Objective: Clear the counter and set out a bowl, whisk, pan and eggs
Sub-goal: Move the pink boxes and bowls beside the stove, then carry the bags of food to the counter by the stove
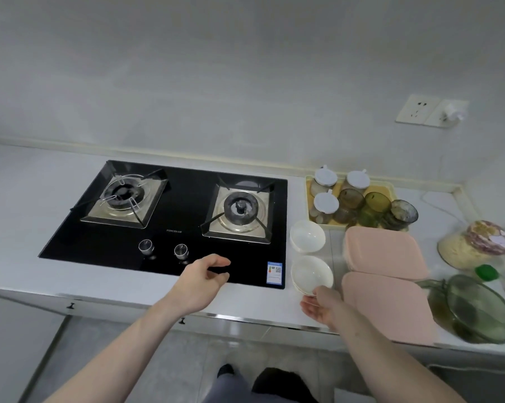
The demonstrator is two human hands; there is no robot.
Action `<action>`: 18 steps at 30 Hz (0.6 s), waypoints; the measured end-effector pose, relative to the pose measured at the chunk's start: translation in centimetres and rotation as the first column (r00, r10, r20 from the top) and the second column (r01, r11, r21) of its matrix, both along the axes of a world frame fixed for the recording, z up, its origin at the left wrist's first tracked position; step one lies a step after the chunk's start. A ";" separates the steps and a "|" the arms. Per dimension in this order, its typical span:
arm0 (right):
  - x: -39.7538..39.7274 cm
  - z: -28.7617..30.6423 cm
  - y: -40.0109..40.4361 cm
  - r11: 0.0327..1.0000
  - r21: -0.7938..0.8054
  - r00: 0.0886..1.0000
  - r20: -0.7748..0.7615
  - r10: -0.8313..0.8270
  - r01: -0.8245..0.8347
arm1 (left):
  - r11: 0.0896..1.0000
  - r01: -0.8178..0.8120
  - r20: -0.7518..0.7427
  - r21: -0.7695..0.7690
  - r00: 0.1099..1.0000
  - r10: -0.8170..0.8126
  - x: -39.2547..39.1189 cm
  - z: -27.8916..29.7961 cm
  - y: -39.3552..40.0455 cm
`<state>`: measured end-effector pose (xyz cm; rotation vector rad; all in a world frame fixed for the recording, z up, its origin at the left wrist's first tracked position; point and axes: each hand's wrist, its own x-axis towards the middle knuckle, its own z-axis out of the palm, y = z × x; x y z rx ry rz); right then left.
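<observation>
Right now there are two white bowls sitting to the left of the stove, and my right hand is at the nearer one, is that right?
Not quite: in the head view both white bowls, the farther and the nearer, sit to the right of the stove, not the left. The right hand is indeed at the nearer one.

A pale grey plaster wall [245, 68] fills the upper half of the view, evenly and softly lit. On its right side sits a white double socket plate [431, 111] with a white plug in the right half. A cream sealing strip [187, 154] runs along the joint where the wall meets the white countertop [27, 199]. A black glass two-burner gas hob [172, 225] is set into the countertop, with two metal knobs near its front edge. Below the counter's metal-trimmed front edge are white cabinet fronts [27, 303] with small dark handles, and under them a grey tiled floor [172, 365].
</observation>
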<state>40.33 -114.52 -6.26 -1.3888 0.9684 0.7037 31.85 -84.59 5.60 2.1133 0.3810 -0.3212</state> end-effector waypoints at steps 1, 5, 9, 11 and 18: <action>0.1 -0.2 -0.1 1.000 0.004 1.000 0.002 0.002 -0.002 | 1.000 -0.003 -0.001 0.000 1.000 0.003 0.0 -0.1 -0.2; 0.7 -0.2 -0.6 1.000 -0.005 1.000 -0.002 0.018 -0.018 | 0.999 -0.042 -0.016 -0.011 0.999 0.042 0.0 -0.2 -1.1; 0.1 -0.2 -1.0 0.999 0.046 1.000 -0.004 0.024 -0.024 | 0.997 -0.072 -0.038 -0.005 0.997 0.072 -0.5 -0.5 -2.5; -0.5 0.0 -1.1 0.996 0.085 1.000 0.006 -0.011 0.010 | 0.993 -0.113 -0.054 -0.011 0.992 0.113 -1.0 -0.5 -3.2; -6.9 1.6 1.6 0.980 0.003 0.979 0.045 0.198 -0.199 | 0.952 -0.305 -0.095 -0.027 0.949 0.301 -4.9 -1.1 -4.7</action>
